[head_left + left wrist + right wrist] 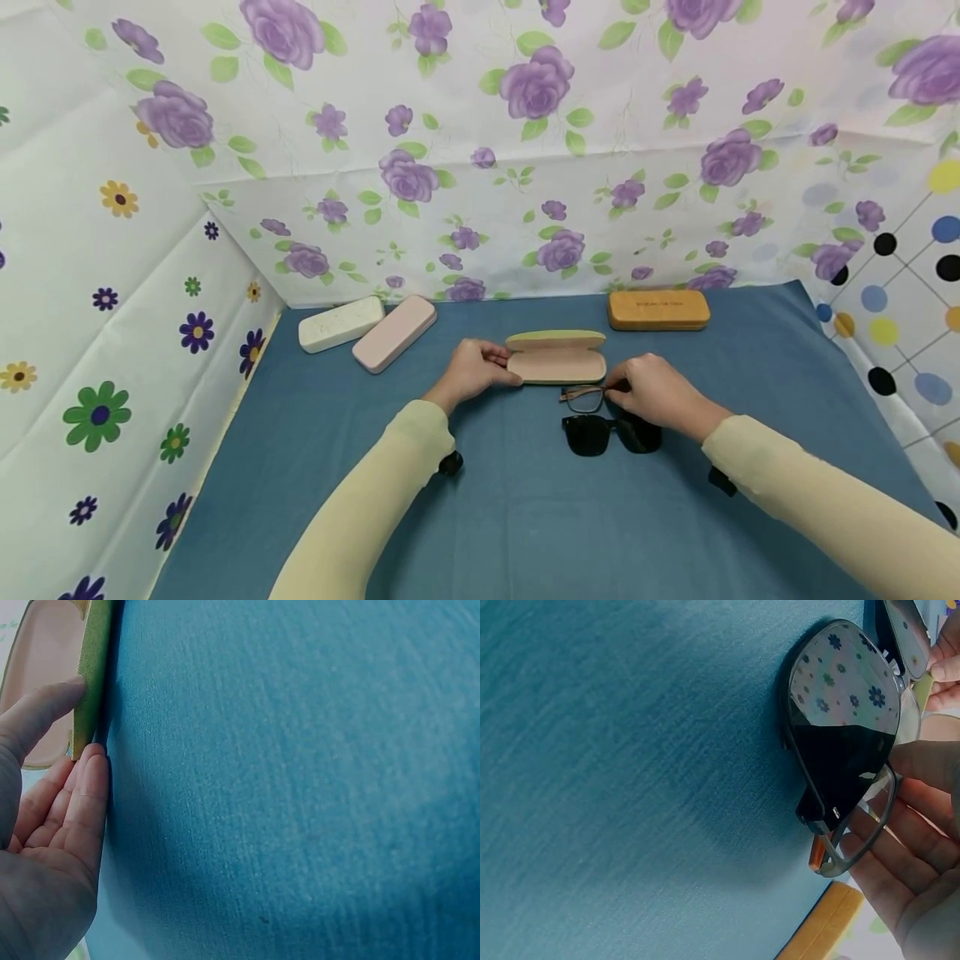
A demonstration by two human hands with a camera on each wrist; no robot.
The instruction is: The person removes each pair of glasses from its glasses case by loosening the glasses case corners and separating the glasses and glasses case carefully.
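Observation:
An open glasses case (557, 367), green outside and pink inside, lies with its lid tipped back. My left hand (474, 369) grips its left end; in the left wrist view the thumb (56, 705) presses the green edge while the other fingers are at the case's end. Just in front of the case, my right hand (654, 390) pinches a pair of clear eyeglasses (585, 403) by its right side. Black sunglasses (589, 437) lie nearer me, their right lens partly under the right hand in the head view. They overlap the eyeglasses in the right wrist view.
At the back left of the blue tablecloth (495, 517) lie a white case (341, 324) and a pale pink case (394, 334), end to end. A closed orange-yellow case (658, 311) lies at the back right. Flowered sheets (450, 100) wall the table.

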